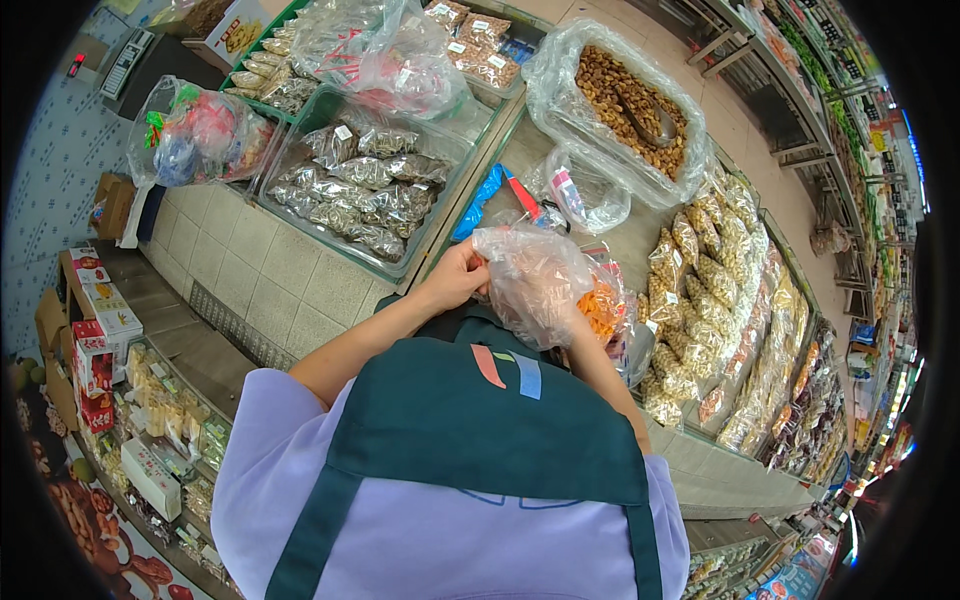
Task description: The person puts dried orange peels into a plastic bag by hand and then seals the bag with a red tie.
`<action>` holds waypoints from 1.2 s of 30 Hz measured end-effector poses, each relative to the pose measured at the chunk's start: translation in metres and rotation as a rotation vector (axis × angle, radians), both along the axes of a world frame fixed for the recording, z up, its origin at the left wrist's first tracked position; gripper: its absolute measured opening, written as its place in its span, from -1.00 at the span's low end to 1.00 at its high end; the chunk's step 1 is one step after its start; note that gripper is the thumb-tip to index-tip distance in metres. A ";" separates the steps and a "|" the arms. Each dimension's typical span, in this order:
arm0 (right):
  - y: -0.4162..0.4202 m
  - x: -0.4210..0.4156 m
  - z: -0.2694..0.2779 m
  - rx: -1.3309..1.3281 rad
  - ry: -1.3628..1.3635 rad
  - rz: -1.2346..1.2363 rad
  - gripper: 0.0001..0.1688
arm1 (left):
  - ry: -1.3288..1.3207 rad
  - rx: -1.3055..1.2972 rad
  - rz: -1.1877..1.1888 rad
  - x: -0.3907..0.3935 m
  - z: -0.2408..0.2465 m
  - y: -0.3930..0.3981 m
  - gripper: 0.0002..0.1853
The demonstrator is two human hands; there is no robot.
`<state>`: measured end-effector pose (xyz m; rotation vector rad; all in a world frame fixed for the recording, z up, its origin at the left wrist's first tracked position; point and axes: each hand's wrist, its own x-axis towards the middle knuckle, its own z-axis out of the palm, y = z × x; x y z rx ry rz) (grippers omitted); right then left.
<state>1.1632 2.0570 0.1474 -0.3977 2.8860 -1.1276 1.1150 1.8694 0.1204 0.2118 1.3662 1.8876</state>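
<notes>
My left hand (457,276) pinches the edge of a thin clear plastic bag (536,262) in front of the apron. My right hand (540,292) is inside or behind this bag, its shape showing only dimly through the film, so its fingers cannot be made out. Just right of the bag lies a clear packet of orange food pieces (602,304). Beyond my hands, on the counter, are a blue packet (480,202), a red strip of packaging (523,196) and a loose clear plastic bag (589,191) with pink and violet print.
A plastic-lined tub of brown dried food (600,82) holds a metal scoop (660,127) at the back. Left of it stands a clear tray (274,199) of bagged dried goods. Bagged snacks (697,300) are heaped at right. A scale (126,64) sits far left.
</notes>
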 end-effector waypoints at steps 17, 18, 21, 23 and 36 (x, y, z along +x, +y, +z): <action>0.013 -0.004 -0.008 0.218 -0.207 -0.024 -0.68 | -0.050 -0.034 0.054 -0.011 0.006 -0.009 -0.28; 0.024 0.011 0.015 0.240 -0.087 -0.125 -0.63 | -0.052 -0.035 0.088 -0.016 0.008 -0.013 -0.28; 0.072 0.050 0.001 0.254 0.099 -0.283 -0.70 | -0.042 0.010 0.125 -0.024 0.035 -0.015 -0.31; 0.088 0.060 -0.002 0.362 0.047 -0.274 -0.70 | -0.027 0.027 0.105 -0.029 0.047 -0.020 -0.30; 0.150 0.114 0.014 0.226 -0.333 -0.131 -0.57 | 0.091 0.156 -0.239 -0.064 0.158 -0.017 -0.32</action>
